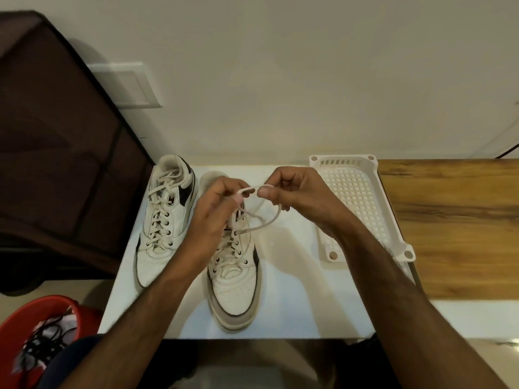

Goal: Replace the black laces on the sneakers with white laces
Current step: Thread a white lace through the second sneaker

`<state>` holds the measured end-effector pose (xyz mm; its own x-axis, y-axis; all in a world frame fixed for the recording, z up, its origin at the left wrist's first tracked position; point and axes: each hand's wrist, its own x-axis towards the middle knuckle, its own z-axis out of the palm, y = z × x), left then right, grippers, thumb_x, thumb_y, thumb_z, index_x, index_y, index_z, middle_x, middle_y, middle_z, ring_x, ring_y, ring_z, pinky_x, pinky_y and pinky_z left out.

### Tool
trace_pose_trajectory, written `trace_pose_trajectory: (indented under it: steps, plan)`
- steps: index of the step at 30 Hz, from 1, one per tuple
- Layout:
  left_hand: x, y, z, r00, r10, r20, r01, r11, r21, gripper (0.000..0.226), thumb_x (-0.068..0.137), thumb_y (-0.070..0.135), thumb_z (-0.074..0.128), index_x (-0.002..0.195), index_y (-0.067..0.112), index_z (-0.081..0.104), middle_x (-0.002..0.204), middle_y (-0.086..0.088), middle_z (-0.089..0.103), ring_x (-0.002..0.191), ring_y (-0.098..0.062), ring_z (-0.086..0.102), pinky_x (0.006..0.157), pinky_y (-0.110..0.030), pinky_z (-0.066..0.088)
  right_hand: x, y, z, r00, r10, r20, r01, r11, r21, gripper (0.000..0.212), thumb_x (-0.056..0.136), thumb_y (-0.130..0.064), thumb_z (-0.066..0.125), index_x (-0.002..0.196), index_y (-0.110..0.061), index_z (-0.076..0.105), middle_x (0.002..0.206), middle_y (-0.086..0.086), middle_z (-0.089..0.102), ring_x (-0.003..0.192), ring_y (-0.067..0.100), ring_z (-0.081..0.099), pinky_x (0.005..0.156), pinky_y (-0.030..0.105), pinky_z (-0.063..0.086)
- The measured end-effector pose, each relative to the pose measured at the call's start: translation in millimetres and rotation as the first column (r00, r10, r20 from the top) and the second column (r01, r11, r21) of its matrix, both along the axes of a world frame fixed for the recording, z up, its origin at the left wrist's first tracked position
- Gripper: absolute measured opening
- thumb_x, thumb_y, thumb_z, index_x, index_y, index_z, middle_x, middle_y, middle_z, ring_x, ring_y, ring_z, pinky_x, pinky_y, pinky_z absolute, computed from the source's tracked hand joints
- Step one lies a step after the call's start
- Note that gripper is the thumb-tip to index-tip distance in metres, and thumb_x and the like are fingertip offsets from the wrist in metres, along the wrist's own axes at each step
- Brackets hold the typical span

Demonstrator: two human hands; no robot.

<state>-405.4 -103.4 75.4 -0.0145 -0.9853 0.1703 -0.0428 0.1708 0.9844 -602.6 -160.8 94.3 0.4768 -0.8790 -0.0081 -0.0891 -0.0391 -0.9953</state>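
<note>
Both forearms bare, hands (pixel 224 203) ungloved, no sleeves showing.

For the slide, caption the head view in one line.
Both hands, left hand and right hand, tie the white lace on the right sneaker; left sneaker already laced.

The left hand (pixel 214 209) hides the right sneaker's (pixel 234 287) collar.

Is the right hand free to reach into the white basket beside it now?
Probably not yet. The right hand pinches the white lace, which the left hand also holds. The basket lies close beside it, with nothing between, so only the lace keeps the hand busy.
</note>
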Motion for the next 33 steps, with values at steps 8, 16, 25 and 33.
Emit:
trace_pose_trajectory:
  steps: [8,16,25,33]
  plan:
    - [43,20,15,0.989,0.048,0.143,-0.054,0.998,0.043,0.019,0.103,0.015,0.053,0.094,0.019,0.069,0.061,0.014,0.052,0.055,-0.005,0.04,0.055,-0.018,0.037,-19,-6,-13,0.967,-0.05,-0.25,0.049,0.999,-0.01,0.016,0.092,-0.03,0.074,0.084,-0.018,0.081,0.06,0.003,0.065,0.056,0.003,0.05,0.059,0.017,0.04]
    - [89,27,3,0.791,0.109,0.603,-0.028,0.989,-0.142,0.036,0.1,-0.006,0.054,0.115,0.018,0.075,0.089,0.006,0.065,0.076,-0.017,0.057,0.069,-0.023,0.046,-36,-17,-34,0.661,-0.015,-0.75,0.053,0.998,0.027,0.01,0.094,-0.024,0.072,0.091,-0.015,0.077,0.078,-0.005,0.074,0.07,-0.001,0.065,0.066,0.022,0.046]
    - [50,29,7,0.844,0.137,0.518,-0.055,0.984,-0.17,0.032,0.089,0.015,0.078,0.117,0.017,0.063,0.076,0.006,0.071,0.067,-0.013,0.067,0.064,-0.023,0.052,42,25,-1,0.954,0.172,-0.244,-0.209,0.969,-0.134,0.035,0.093,-0.023,0.073,0.127,-0.017,0.066,0.111,-0.005,0.071,0.1,0.006,0.069,0.089,0.022,0.053]
    - [64,20,0,0.809,0.202,0.552,-0.089,0.97,-0.224,0.011,0.091,0.015,0.076,0.101,0.018,0.071,0.082,0.01,0.069,0.074,-0.017,0.067,0.067,-0.035,0.054,49,20,-16,0.974,0.103,-0.201,-0.118,0.991,-0.063,0.01,0.094,-0.01,0.071,0.097,-0.018,0.076,0.078,0.001,0.074,0.06,0.015,0.065,0.068,0.032,0.052]
